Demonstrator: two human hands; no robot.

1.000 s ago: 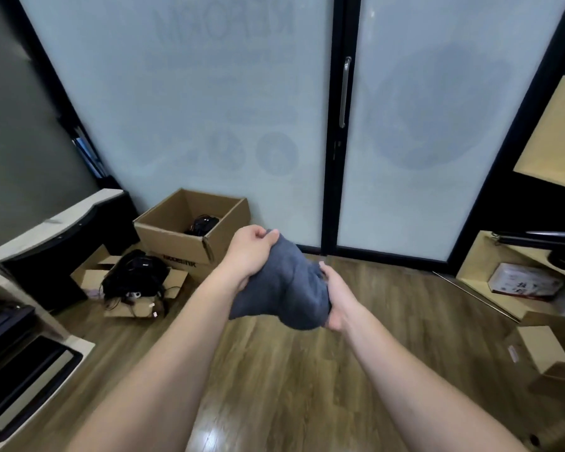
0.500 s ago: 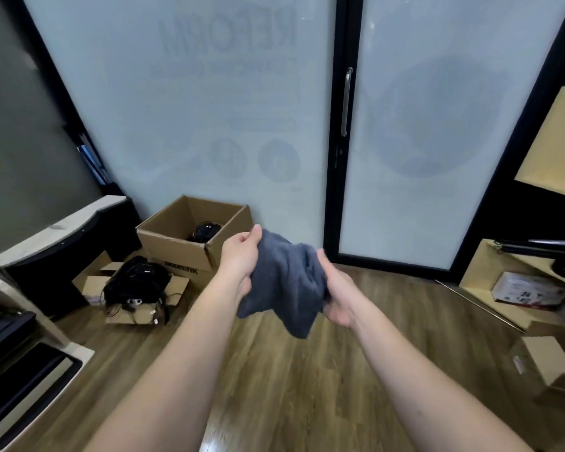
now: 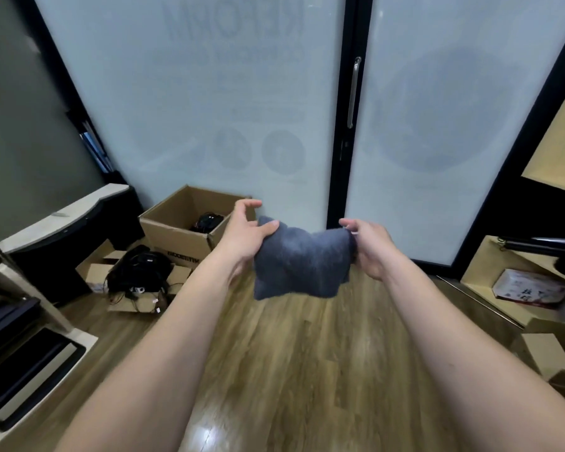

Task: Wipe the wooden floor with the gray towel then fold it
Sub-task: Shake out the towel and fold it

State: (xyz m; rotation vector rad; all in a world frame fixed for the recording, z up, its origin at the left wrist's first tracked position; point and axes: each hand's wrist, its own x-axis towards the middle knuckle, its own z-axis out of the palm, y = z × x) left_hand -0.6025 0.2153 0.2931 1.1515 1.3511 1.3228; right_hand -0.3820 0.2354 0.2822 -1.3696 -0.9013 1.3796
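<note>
Gray towel (image 3: 302, 261) hangs stretched in the air between the left hand (image 3: 245, 234) and the right hand (image 3: 369, 247), each pinching an upper corner (probably to spread it flat for folding), well above the wooden floor (image 3: 307, 370).

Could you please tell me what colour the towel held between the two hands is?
The towel is a plain dark gray with a bluish cast, seen in the head view.
</note>
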